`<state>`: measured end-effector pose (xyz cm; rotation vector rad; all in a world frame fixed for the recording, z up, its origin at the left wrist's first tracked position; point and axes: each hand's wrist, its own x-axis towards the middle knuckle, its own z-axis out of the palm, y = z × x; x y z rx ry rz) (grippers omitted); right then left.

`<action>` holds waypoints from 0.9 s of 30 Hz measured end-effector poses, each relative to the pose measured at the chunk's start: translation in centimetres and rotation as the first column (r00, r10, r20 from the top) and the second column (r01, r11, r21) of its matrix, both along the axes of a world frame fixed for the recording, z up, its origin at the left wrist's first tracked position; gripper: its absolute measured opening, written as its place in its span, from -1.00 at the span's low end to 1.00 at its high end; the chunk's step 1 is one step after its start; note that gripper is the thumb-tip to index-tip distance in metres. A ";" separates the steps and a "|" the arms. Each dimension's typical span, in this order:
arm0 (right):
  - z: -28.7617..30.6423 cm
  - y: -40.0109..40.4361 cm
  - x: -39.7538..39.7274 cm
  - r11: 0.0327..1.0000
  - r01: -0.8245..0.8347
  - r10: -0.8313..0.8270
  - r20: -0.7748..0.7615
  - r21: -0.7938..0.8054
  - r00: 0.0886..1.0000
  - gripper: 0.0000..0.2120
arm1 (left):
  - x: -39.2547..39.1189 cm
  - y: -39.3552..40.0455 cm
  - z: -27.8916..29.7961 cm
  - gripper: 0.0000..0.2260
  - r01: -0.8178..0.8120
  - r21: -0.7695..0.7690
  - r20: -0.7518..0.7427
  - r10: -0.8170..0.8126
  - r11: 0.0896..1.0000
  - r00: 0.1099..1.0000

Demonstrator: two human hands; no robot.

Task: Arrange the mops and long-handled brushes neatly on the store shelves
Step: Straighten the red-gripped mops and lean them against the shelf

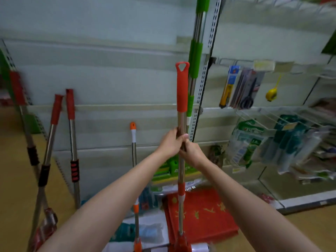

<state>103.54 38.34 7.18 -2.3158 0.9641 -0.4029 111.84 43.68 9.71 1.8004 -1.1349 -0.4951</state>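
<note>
I hold a mop with a red grip and steel shaft [182, 91] upright in front of the shelf wall. My left hand [170, 142] grips the shaft, and my right hand [192, 151] grips it just below; the two hands touch. Its red head [180, 242] sits at the bottom edge of the view. A green-handled mop [195, 57] stands right behind it against the slotted shelf upright. An orange-tipped mop [133, 142] stands to the left. Three red-handled mops [70, 106] lean on the wall at far left.
A slotted metal upright [207, 75] divides the bays. To the right hang packaged scissors and a cutter [243, 88], a yellow tape measure [271, 94] and wire baskets of packets [291, 142]. Red packaging [209, 211] and green boxes [169, 171] lie on the low shelf.
</note>
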 end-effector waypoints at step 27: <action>22.1 -2.6 10.1 0.929 -0.131 0.224 0.245 -0.345 0.943 -0.79 | 9.7 -1.3 21.6 -0.83 -0.139 -0.461 -0.011 0.151 0.877 0.988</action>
